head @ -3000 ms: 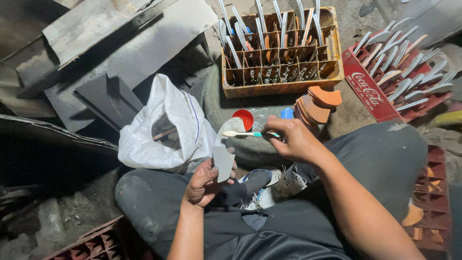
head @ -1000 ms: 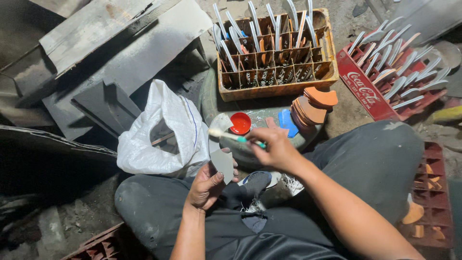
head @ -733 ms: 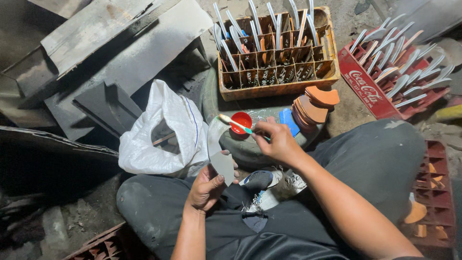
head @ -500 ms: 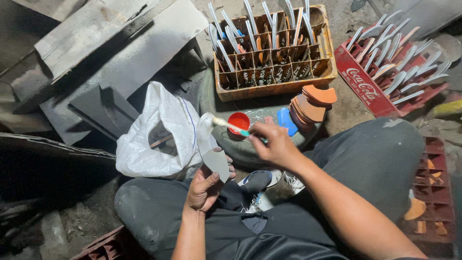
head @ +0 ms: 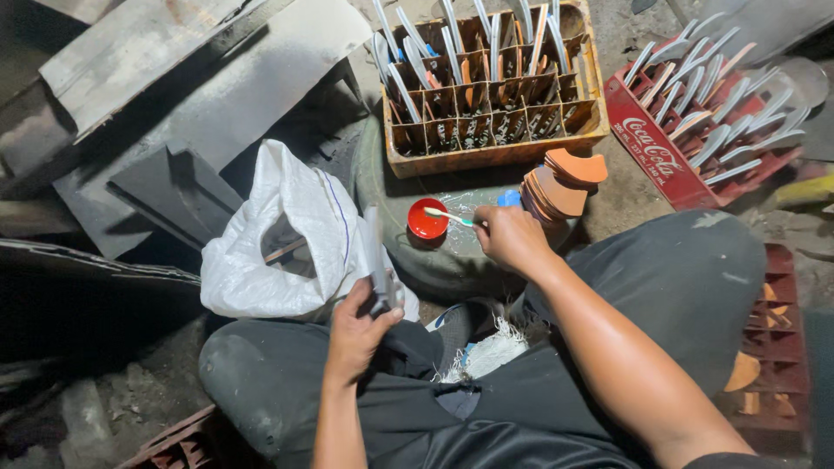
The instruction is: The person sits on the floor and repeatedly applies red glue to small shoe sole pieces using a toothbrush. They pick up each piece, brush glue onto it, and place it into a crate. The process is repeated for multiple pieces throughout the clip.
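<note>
Brush [head: 450,215] tip sits in the small red dish [head: 426,219], which rests on the round dark slab [head: 434,260] in front of the seated person's knees, close enough that the right hand [head: 511,236] needs only a short reach. That hand's grip is pinched around the brush handle, fingers curled and wrist bent slightly down, the forearm running back across the right thigh. The left hand [head: 354,328] is raised above the lap, its grip closed on a flat grey metal piece [head: 379,260] held upright with one face turned toward the person, seemingly so it can be brushed; the elbow is tucked in near the body.

Just beyond the dish, touching the slab's far edge, stands an orange wooden crate [head: 495,95] with its compartments filled by upright metal strips, handy for the right hand. A stack of flat orange shapes [head: 560,182] lies beside the slab's right edge, and a red crate [head: 695,122] with more strips sits further right on the floor. A white sack [head: 278,234] slumps open at the slab's left, near the left hand. Grey sheet-metal scraps [head: 174,95] lie well apart toward the far left.
</note>
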`<control>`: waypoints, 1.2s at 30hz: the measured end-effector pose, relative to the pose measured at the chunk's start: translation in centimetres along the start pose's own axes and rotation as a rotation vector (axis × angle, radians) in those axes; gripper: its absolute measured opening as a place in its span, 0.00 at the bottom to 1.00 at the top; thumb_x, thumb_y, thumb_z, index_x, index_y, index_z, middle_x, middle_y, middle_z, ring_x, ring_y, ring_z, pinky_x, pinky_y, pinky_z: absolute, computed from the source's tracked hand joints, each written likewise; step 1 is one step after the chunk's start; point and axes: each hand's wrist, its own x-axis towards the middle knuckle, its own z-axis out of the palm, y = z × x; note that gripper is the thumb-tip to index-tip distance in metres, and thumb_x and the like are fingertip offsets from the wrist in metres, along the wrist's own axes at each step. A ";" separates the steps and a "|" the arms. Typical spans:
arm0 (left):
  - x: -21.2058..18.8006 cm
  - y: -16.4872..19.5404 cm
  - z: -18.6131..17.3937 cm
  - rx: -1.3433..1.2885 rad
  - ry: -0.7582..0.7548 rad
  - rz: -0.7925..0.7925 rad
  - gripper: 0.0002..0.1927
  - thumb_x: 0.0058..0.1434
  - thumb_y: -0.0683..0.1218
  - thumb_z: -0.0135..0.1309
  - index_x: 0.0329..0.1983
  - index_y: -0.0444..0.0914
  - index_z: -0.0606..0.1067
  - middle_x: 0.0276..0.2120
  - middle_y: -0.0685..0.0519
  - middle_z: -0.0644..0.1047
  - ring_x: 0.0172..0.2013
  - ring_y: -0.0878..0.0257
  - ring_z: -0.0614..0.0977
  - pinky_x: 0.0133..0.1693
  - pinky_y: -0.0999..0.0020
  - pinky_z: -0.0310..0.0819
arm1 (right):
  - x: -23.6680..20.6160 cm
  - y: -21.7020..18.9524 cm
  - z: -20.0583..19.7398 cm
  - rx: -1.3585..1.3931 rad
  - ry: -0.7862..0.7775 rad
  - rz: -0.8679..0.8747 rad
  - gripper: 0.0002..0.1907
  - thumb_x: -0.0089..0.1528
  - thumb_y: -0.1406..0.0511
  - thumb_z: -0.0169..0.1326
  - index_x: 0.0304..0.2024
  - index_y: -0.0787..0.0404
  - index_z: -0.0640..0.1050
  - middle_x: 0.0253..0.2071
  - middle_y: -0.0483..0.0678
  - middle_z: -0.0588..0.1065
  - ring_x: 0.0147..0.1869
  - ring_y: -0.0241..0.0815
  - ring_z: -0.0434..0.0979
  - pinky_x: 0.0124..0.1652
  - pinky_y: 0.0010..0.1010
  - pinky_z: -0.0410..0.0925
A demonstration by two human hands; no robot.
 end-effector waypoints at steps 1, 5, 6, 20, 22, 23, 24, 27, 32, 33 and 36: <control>0.2 -0.1 0.2 0.175 0.063 0.045 0.33 0.52 0.34 0.63 0.64 0.33 0.71 0.59 0.49 0.72 0.55 0.58 0.77 0.57 0.63 0.73 | 0.3 0.1 0.7 -0.067 -0.003 -0.001 0.08 0.61 0.63 0.57 0.38 0.61 0.80 0.35 0.62 0.79 0.40 0.67 0.79 0.39 0.56 0.70; 0.3 0.1 0.3 0.783 0.160 0.035 0.33 0.47 0.33 0.65 0.60 0.37 0.76 0.51 0.50 0.79 0.48 0.57 0.83 0.49 0.66 0.76 | 1.8 -0.1 4.0 -0.165 0.009 -0.126 0.08 0.54 0.69 0.55 0.35 0.65 0.79 0.35 0.62 0.78 0.39 0.65 0.80 0.37 0.53 0.73; 0.3 0.3 0.2 0.812 0.180 0.037 0.33 0.47 0.33 0.65 0.60 0.38 0.76 0.51 0.49 0.79 0.48 0.57 0.83 0.49 0.66 0.76 | 2.1 -0.1 4.8 -0.189 0.016 -0.137 0.09 0.54 0.70 0.54 0.38 0.65 0.79 0.34 0.62 0.78 0.39 0.65 0.80 0.37 0.53 0.73; 0.2 1.3 0.7 0.756 0.170 0.010 0.35 0.48 0.33 0.63 0.62 0.40 0.74 0.48 0.48 0.77 0.45 0.55 0.81 0.40 0.67 0.75 | 4.0 -0.3 4.8 -0.243 -0.066 -0.082 0.08 0.54 0.68 0.53 0.31 0.64 0.82 0.35 0.66 0.79 0.42 0.67 0.81 0.42 0.53 0.73; 0.2 0.9 0.5 0.799 0.173 0.034 0.35 0.47 0.34 0.63 0.61 0.40 0.74 0.48 0.47 0.77 0.45 0.53 0.81 0.41 0.65 0.74 | 4.0 -0.5 2.8 -0.198 -0.075 -0.031 0.09 0.54 0.66 0.54 0.31 0.66 0.82 0.35 0.67 0.79 0.42 0.67 0.81 0.43 0.54 0.73; 0.3 0.6 0.4 0.825 0.170 0.098 0.34 0.46 0.34 0.63 0.60 0.39 0.75 0.48 0.46 0.77 0.46 0.51 0.81 0.45 0.64 0.74 | 3.7 -0.5 1.8 -0.206 -0.102 -0.003 0.09 0.54 0.66 0.54 0.31 0.65 0.83 0.36 0.67 0.79 0.42 0.66 0.81 0.44 0.53 0.73; 0.4 0.3 0.2 0.851 0.166 0.162 0.33 0.46 0.34 0.64 0.59 0.38 0.75 0.47 0.45 0.76 0.48 0.49 0.80 0.48 0.62 0.73 | 3.4 -0.5 0.8 -0.214 -0.127 0.026 0.09 0.54 0.67 0.54 0.32 0.65 0.83 0.36 0.67 0.79 0.43 0.66 0.81 0.45 0.53 0.73; 0.6 -0.9 -0.4 0.878 0.179 0.198 0.32 0.45 0.34 0.65 0.58 0.36 0.76 0.47 0.43 0.76 0.49 0.46 0.80 0.52 0.59 0.72 | 2.1 -0.2 -1.1 -0.206 -0.162 0.044 0.11 0.57 0.66 0.53 0.39 0.58 0.84 0.36 0.67 0.79 0.43 0.67 0.80 0.44 0.54 0.72; 0.9 -2.5 -1.0 0.929 0.186 0.232 0.32 0.44 0.35 0.65 0.57 0.36 0.76 0.48 0.42 0.77 0.50 0.44 0.79 0.53 0.56 0.72 | 0.7 1.0 -0.7 -0.304 -0.248 0.091 0.11 0.57 0.65 0.55 0.38 0.62 0.84 0.40 0.63 0.80 0.46 0.63 0.82 0.47 0.50 0.74; 1.0 -2.7 -1.0 0.930 0.184 0.219 0.32 0.45 0.36 0.65 0.57 0.36 0.76 0.48 0.42 0.77 0.50 0.44 0.79 0.53 0.56 0.72 | 0.5 1.1 -0.3 -0.330 -0.277 0.095 0.11 0.57 0.66 0.54 0.39 0.61 0.84 0.40 0.62 0.80 0.46 0.63 0.82 0.47 0.50 0.74; 1.0 -3.0 -1.1 0.960 0.174 0.210 0.32 0.45 0.35 0.65 0.57 0.36 0.75 0.48 0.41 0.77 0.50 0.42 0.79 0.53 0.55 0.72 | 0.1 1.6 0.1 -0.281 -0.448 0.036 0.12 0.55 0.66 0.57 0.41 0.56 0.84 0.42 0.58 0.81 0.48 0.59 0.81 0.48 0.47 0.73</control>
